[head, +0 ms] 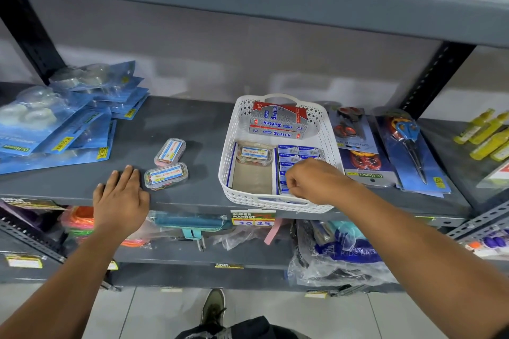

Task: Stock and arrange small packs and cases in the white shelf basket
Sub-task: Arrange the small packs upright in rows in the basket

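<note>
We work at a grey shelf (192, 129). The white basket (228, 151) sits at its front edge, right of centre, within easy reach. Inside, red-and-grey Softek boxes (278, 122) are stacked at the back, probably because they are the largest stock. The near half is divided: a brown-lined tray section on the left holds one clear case (253, 155) at its far end, with bare lining in front of it, and small blue packs (298, 153) lie in rows on the right. Two more clear cases (168, 164) lie on the shelf left of the basket, well apart from it; we judge they await stocking.

Our left hand (121, 195) lies flat and spread on the shelf edge, just beside the nearer case and gripping nothing, apparently as a brace. Our right hand (314, 181) is curled nearly closed over the near blue packs; its fingertips are hidden, so we cannot tell whether it pinches a pack.
</note>
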The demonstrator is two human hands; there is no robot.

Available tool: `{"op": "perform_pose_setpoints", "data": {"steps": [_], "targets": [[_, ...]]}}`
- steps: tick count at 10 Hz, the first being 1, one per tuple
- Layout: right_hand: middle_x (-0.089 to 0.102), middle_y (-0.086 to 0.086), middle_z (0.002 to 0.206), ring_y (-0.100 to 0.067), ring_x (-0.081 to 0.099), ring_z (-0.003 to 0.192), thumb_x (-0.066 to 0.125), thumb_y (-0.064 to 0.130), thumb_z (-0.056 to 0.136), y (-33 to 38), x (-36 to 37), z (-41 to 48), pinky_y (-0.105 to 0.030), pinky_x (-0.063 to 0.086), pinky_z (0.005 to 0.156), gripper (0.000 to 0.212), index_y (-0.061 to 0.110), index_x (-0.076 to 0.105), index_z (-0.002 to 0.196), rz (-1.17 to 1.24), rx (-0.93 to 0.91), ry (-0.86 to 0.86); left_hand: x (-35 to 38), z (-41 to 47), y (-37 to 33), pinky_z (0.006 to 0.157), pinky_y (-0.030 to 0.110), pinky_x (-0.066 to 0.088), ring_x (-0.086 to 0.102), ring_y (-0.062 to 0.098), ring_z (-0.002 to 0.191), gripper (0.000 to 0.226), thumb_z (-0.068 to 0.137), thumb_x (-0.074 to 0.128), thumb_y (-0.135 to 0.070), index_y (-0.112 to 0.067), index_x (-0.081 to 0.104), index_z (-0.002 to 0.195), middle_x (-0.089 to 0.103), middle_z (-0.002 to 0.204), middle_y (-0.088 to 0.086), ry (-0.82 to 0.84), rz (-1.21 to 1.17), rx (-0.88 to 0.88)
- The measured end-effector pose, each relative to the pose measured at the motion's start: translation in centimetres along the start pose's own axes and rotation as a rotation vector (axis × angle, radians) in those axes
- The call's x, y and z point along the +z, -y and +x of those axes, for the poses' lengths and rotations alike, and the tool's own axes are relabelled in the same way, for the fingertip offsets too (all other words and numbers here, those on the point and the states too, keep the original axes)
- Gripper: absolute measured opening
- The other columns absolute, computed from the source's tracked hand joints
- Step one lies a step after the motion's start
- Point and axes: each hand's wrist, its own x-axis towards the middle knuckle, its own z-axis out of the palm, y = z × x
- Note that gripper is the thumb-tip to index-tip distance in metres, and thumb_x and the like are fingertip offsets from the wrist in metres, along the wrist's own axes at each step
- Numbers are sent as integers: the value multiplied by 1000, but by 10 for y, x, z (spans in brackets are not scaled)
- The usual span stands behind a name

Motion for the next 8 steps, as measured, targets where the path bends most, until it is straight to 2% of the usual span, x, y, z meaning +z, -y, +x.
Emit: {"op": "perform_pose_setpoints", "data": {"steps": [1,2,3,4,5,6,8], "targets": [[62,0,86,-22,57,80,57,9,81,1,0,1,-30,42,62,12,19,62,77,-69,-26,4,0,0,1,113,54,19,26,34,142,69,81,18,-38,-9,39,140,33,154,10,7,5,1],[61,1,87,-22,57,82,59,10,82,0,-2,0,-34,49,69,14,23,59,75,-44,-45,6,1,0,1,113,54,19,26,34,142,69,81,18,-38,-9,39,140,33,154,10,4,6,-1],[63,-1,88,-23,57,81,56,13,86,0,-2,-3,-35,51,73,10,20,62,82,-68,-78,-29,1,0,1,113,54,19,26,33,142,69,81,17,-38,-10,39,140,33,154,9,4,7,-6],[60,-1,101,-23,56,88,53,22,92,-3,3,-4,-34,47,76,12,18,62,99,-43,-90,-71,1,0,0,113,54,19,26,34,142,69,81,18,-38,-9,39,140,34,154,10,1,5,-5],[59,0,113,-23,58,101,63,31,90,-7,5,-4,-35,48,85,25,23,62,113,6,-64,-36,0,-1,-1,113,54,19,27,33,142,69,81,18,-38,-9,39,140,34,154,10,-2,9,-8],[62,-1,112,-24,59,101,68,31,87,-7,5,-2,-36,49,87,27,22,62,111,9,-54,-9,0,-1,-1,113,54,19,26,33,142,68,82,18,-38,-9,39,140,34,154,10,-4,7,-12],[60,-2,98,-27,55,87,58,14,90,-5,6,-1,-35,47,75,7,21,56,89,-6,-75,-45,0,-1,-2,111,56,22,29,36,140,69,80,18,-38,-8,42,137,37,152,11,-11,-7,-7]]}}
